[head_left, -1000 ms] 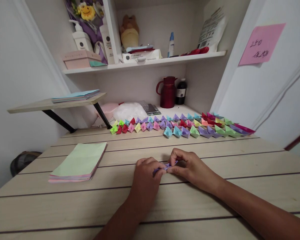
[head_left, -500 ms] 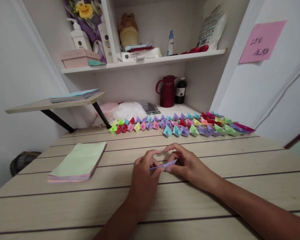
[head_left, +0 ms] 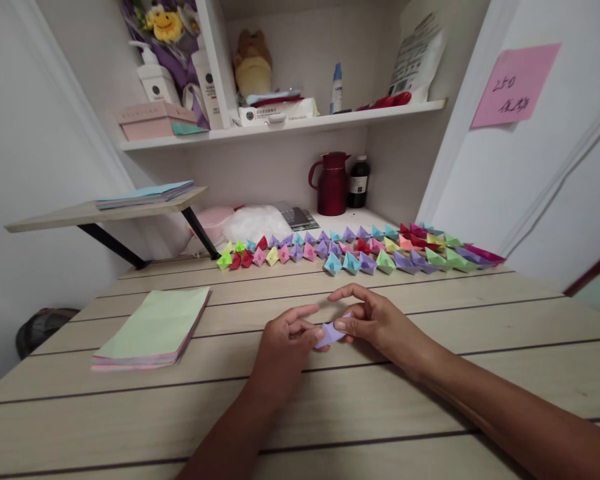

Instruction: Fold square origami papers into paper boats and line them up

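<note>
A small folded piece of purple paper (head_left: 332,335) is held between my two hands, above the wooden table. My left hand (head_left: 289,340) pinches its left end between thumb and fingers. On its right end, my right hand (head_left: 370,319) grips with the thumb on top, and its index finger arches free. The fingers cover both ends of the paper. Beyond my hands, several folded paper boats (head_left: 351,263) in many colours stand in rows along the back of the table.
Left of my hands lies a stack of coloured paper (head_left: 155,325), light green on top. A raised wooden shelf (head_left: 60,215) at the back left bears more paper sheets (head_left: 145,194). A dark red jug (head_left: 333,185) and a dark bottle (head_left: 359,183) stand behind the boats.
The purple paper has turned from a thin edge-on view to show its flat face. Both hands still hold it, the left thumb now lying over its face. The view has shifted slightly.
</note>
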### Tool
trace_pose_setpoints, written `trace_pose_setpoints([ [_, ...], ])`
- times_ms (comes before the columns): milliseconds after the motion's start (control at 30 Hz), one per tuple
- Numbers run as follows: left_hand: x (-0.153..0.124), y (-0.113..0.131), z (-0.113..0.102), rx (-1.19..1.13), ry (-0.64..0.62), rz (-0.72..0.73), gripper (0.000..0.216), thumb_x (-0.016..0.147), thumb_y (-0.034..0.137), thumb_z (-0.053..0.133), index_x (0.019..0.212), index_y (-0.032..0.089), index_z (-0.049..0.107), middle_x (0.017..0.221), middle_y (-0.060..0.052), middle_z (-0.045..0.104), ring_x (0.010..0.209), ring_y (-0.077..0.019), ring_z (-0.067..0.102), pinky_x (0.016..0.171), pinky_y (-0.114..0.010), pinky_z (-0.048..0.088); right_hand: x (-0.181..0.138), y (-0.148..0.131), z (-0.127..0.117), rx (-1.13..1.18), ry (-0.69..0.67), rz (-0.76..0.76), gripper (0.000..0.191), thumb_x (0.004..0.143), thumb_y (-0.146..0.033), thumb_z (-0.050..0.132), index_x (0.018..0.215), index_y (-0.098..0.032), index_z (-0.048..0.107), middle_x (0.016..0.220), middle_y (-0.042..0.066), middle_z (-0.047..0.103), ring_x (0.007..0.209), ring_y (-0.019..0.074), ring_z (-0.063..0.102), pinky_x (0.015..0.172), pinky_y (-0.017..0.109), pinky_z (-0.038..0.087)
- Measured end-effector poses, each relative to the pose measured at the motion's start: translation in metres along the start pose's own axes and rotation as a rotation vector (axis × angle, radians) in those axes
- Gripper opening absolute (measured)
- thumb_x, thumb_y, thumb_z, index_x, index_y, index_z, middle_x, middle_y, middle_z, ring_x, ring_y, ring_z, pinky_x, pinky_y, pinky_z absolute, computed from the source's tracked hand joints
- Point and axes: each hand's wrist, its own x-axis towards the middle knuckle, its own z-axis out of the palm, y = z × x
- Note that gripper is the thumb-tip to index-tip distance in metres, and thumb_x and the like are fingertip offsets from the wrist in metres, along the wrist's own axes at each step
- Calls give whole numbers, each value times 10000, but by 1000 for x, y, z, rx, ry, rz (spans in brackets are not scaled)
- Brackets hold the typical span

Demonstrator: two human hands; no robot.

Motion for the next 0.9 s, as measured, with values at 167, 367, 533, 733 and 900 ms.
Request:
trace_pose_setpoints([
  [167,-2,-6,4,323,-8,91,343,710,184,636,1041,213,718,789,-19,764,774,-217,687,964,-411,408,-5,-2,-6,-390,69,-179,304,807,-318,655,1084,-226,574,632,-45,575,615,144,551,598,264,423],
  [367,-2,-8,6,485,13,196,28,702,259,699,689,262,724,688,27,741,643,-190,661,1125,-450,170,-12,-8,-2,-622,81,-324,221,846,-278,624,1065,-250,609,694,-15,628,663,157,581,577,242,426],
  [533,-2,-7,6,470,20,173,104,698,291,706,617,229,685,594,34,688,595,-165,623,1074,-436,265,-13,-6,4,-555,72,-302,174,848,-282,623,1017,-243,617,679,-24,603,646,147,555,581,238,412],
  [733,0,-5,1,51,-41,-59,220,692,372,715,741,159,697,685,-49,717,649,-178,638,639,-270,465,-5,-1,3,-68,40,-105,294,885,-428,570,1073,-202,556,642,-27,604,626,147,570,638,268,440],
  [900,4,-1,-6,-99,0,-71,308,659,433,756,746,145,687,627,-32,694,596,-140,600,602,-233,433,-6,-5,5,6,-53,-83,465,927,-561,420,847,-157,636,741,67,684,706,179,620,731,318,483],
])
